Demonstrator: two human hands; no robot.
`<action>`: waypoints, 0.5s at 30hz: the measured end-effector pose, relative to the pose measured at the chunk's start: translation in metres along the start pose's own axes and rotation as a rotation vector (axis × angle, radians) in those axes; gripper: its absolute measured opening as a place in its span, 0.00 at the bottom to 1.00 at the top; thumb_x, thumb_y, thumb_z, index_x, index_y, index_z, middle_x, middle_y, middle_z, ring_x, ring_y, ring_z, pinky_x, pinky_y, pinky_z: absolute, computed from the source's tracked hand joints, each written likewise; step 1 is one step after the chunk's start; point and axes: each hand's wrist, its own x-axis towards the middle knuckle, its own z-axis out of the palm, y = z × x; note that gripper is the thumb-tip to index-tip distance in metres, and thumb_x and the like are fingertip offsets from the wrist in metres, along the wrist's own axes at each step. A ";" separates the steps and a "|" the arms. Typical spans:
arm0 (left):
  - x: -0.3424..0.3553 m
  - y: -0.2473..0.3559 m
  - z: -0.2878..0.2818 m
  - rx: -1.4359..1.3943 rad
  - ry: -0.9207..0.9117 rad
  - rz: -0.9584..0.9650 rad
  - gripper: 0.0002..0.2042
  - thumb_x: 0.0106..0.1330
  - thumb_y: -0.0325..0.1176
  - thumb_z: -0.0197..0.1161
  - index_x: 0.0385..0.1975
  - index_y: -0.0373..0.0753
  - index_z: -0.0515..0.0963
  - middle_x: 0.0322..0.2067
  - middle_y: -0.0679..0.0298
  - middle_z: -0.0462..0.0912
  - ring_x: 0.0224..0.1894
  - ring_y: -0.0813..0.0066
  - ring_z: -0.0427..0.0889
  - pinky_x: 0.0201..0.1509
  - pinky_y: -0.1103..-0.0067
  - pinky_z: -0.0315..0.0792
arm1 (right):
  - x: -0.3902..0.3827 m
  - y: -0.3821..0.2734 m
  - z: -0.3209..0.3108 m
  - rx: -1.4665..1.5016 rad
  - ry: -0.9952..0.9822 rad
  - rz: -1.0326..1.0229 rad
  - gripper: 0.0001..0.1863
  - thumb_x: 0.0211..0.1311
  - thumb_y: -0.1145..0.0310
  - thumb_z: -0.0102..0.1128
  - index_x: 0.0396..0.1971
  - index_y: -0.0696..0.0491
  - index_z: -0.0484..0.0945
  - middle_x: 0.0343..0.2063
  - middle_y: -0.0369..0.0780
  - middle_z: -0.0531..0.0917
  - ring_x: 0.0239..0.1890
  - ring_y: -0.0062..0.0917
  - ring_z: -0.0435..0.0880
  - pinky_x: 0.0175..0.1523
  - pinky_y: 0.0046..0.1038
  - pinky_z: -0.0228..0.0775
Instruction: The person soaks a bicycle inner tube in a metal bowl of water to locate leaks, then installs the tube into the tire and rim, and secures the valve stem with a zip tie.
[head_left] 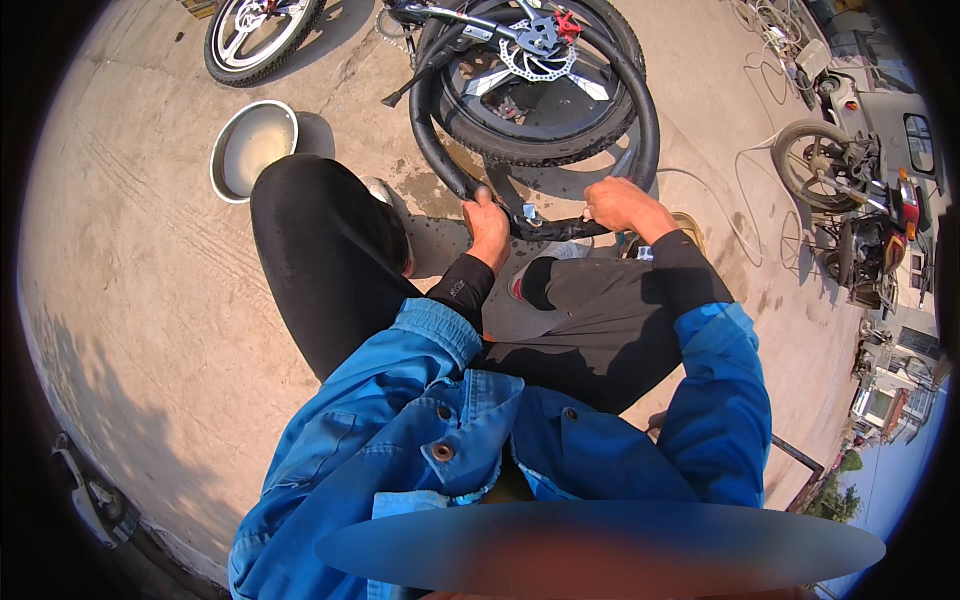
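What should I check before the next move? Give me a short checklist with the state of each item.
1. Left hand has hold of the black tube: ok.
2. Right hand has a firm grip: cannot tell; its fingers are curled at the tube, but what they pinch is unclear.
3. Small pale-blue piece in sight between the hands: ok.
4. That piece is stuck down flat: cannot tell at this size.
5. Tube clear of the bicycle wheel: not ok; its loop overlaps the wheel in this view.
6. Bowl upright, with cloudy liquid inside: ok.
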 end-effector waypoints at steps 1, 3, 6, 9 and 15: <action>-0.001 0.001 0.001 0.023 0.009 0.011 0.15 0.79 0.42 0.57 0.42 0.32 0.73 0.31 0.59 0.79 0.30 0.67 0.76 0.36 0.66 0.70 | 0.000 0.000 0.000 0.003 0.002 0.000 0.17 0.66 0.58 0.65 0.40 0.58 0.89 0.43 0.54 0.89 0.51 0.53 0.87 0.55 0.49 0.79; -0.002 0.002 0.001 0.047 0.012 0.018 0.15 0.81 0.41 0.55 0.44 0.31 0.73 0.31 0.59 0.79 0.30 0.68 0.77 0.36 0.67 0.71 | 0.000 0.000 0.000 0.003 0.003 0.000 0.17 0.66 0.58 0.65 0.40 0.58 0.89 0.43 0.54 0.89 0.50 0.53 0.87 0.55 0.49 0.79; -0.003 0.004 0.001 0.047 -0.005 0.012 0.15 0.83 0.40 0.54 0.45 0.30 0.73 0.31 0.60 0.80 0.29 0.69 0.77 0.36 0.68 0.71 | 0.000 0.000 0.001 -0.011 0.003 -0.006 0.17 0.66 0.58 0.65 0.39 0.58 0.89 0.42 0.54 0.89 0.50 0.53 0.87 0.55 0.49 0.79; -0.005 0.006 0.002 0.036 -0.007 0.018 0.15 0.83 0.40 0.54 0.45 0.31 0.73 0.31 0.61 0.80 0.29 0.70 0.77 0.35 0.69 0.71 | 0.002 0.001 0.002 -0.023 0.006 -0.018 0.17 0.66 0.58 0.65 0.39 0.58 0.89 0.42 0.54 0.89 0.50 0.53 0.87 0.55 0.49 0.79; -0.008 0.011 0.002 0.016 -0.029 -0.002 0.11 0.82 0.37 0.54 0.45 0.34 0.71 0.32 0.63 0.78 0.30 0.73 0.76 0.35 0.72 0.71 | 0.003 0.002 0.003 -0.020 0.012 -0.017 0.17 0.66 0.58 0.64 0.38 0.58 0.89 0.42 0.54 0.89 0.49 0.53 0.87 0.54 0.49 0.80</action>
